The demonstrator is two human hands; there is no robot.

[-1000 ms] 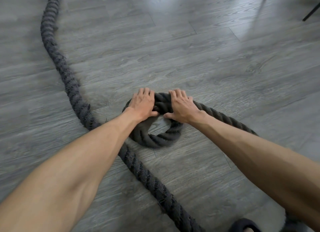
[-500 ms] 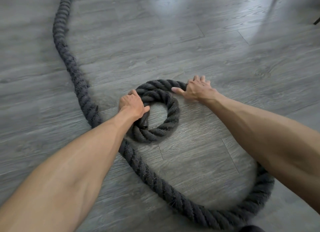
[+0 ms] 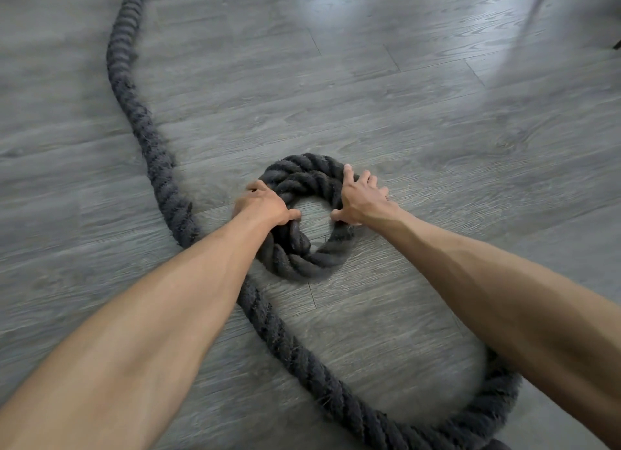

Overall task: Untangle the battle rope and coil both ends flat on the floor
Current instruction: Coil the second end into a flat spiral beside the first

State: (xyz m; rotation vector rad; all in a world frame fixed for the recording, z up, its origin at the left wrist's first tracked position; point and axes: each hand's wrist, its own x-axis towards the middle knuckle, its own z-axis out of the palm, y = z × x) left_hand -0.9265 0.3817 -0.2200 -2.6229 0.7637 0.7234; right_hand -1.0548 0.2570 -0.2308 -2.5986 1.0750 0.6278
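A thick dark battle rope point(image 3: 153, 154) runs from the top left down across the grey floor. It ends in a small flat coil point(image 3: 302, 261) of about two turns at the centre. My left hand point(image 3: 265, 204) grips the coil's left side, thumb inside the ring. My right hand point(image 3: 359, 199) presses on the coil's right side, fingers spread over the rope and thumb at the inner edge. From under my left forearm the rope sweeps in a wide loop point(image 3: 369, 419) toward the lower right, passing under my right forearm.
Grey wood-plank floor point(image 3: 437, 130) lies all around, with bright window glare at the top. A dark furniture leg point(image 3: 616, 44) pokes in at the right edge. A dark rounded object point(image 3: 497, 444) shows at the bottom edge.
My right hand has come in from the coil's outer far-right edge onto its right side. The outer turn has drawn tighter against the inner ring. My left hand keeps its grip.
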